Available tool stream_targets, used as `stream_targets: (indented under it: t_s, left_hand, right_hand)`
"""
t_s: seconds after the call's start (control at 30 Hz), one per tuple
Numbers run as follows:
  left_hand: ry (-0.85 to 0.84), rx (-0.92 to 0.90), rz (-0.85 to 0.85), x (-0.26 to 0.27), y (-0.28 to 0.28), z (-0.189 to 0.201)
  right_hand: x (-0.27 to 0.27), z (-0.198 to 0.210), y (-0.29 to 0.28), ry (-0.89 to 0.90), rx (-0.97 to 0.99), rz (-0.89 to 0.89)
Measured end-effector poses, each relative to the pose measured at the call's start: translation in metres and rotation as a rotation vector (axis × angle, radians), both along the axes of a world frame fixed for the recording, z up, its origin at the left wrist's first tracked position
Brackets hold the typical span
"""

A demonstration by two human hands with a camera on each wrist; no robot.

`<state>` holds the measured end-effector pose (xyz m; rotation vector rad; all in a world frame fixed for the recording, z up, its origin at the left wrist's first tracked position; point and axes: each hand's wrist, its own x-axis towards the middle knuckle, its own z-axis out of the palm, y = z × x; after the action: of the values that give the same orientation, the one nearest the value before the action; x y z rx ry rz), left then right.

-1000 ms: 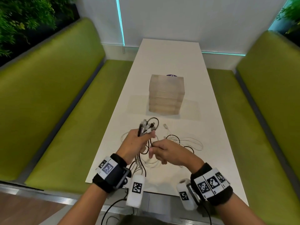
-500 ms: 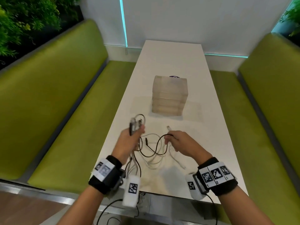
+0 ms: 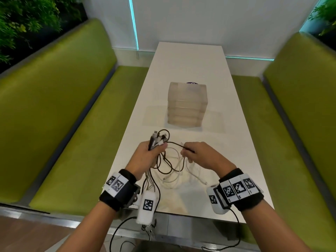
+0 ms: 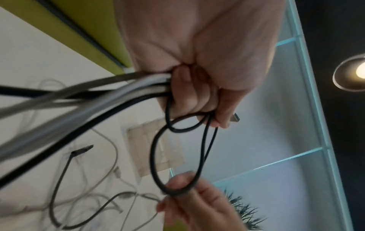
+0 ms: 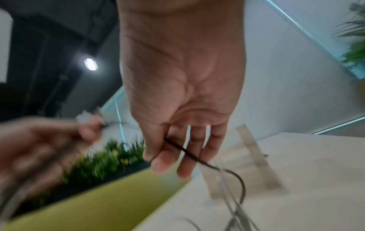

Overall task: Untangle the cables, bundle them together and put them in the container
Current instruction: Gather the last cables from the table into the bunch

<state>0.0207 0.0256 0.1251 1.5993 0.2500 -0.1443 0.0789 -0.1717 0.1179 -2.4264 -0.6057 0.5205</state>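
My left hand (image 3: 145, 157) grips a bunch of black and white cables (image 3: 158, 140) by their plug ends, above the near part of the white table (image 3: 232, 146). In the left wrist view its fingers (image 4: 189, 96) curl round the cable bundle (image 4: 118, 92). My right hand (image 3: 198, 155) pinches a thin black cable (image 3: 177, 145) that runs across from the left hand's bunch; the right wrist view shows that black cable (image 5: 189, 154) between thumb and fingers. Loose white and black cable loops (image 3: 172, 171) hang down to the table between the hands. The translucent container (image 3: 187, 104) stands further back, mid-table.
Green bench seats (image 3: 69, 128) run along both sides of the narrow table. A flat clear sheet (image 3: 212, 122) lies under the container. A white wall with a lit strip (image 3: 133, 24) closes the far end. Plants (image 3: 21, 19) stand at the back left.
My right hand has moved up and in toward the left hand and now pinches a black strand stretched between them. The left hand keeps its hold on the plug ends.
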Motion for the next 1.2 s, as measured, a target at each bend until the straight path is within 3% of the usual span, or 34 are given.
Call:
stream_targets:
  t_s: [0.17, 0.37, 0.47, 0.53, 0.63, 0.77, 0.83, 1.0, 1.13, 1.2]
  left_hand:
    - [-0.072, -0.274, 0.114, -0.006, 0.016, 0.021]
    - [-0.183, -0.419, 0.314, -0.014, 0.047, 0.039]
    - [-0.173, -0.365, 0.385, -0.012, 0.051, 0.028]
    - [-0.119, -0.203, 0.372, -0.004, 0.043, 0.015]
    - [-0.065, 0.020, 0.221, 0.010, 0.016, -0.001]
    - [-0.075, 0.088, -0.026, 0.023, -0.020, -0.006]
    - [-0.088, 0.124, -0.065, 0.028, -0.029, -0.009]
    - [-0.145, 0.161, 0.059, 0.031, -0.027, -0.016]
    - [-0.135, 0.060, 0.165, 0.029, -0.012, -0.006]
    - [-0.136, -0.021, 0.213, 0.026, 0.001, 0.003]
  right_hand:
    - [0.028, -0.041, -0.010, -0.065, -0.263, -0.033]
    - [0.045, -0.053, -0.028, -0.126, -0.279, -0.162]
    - [0.048, -0.052, -0.028, -0.133, -0.235, -0.196]
    - [0.045, -0.045, -0.020, -0.170, -0.157, -0.176]
    - [0.032, -0.034, -0.002, -0.203, -0.007, -0.106]
    - [0.019, -0.022, 0.018, -0.173, 0.023, -0.040]
    - [0.015, -0.018, 0.023, -0.144, -0.010, -0.004]
    - [0.014, -0.017, 0.026, -0.193, -0.023, 0.114]
    - [0.030, -0.045, 0.016, -0.060, -0.048, 0.049]
    - [0.040, -0.062, 0.002, -0.095, -0.126, -0.012]
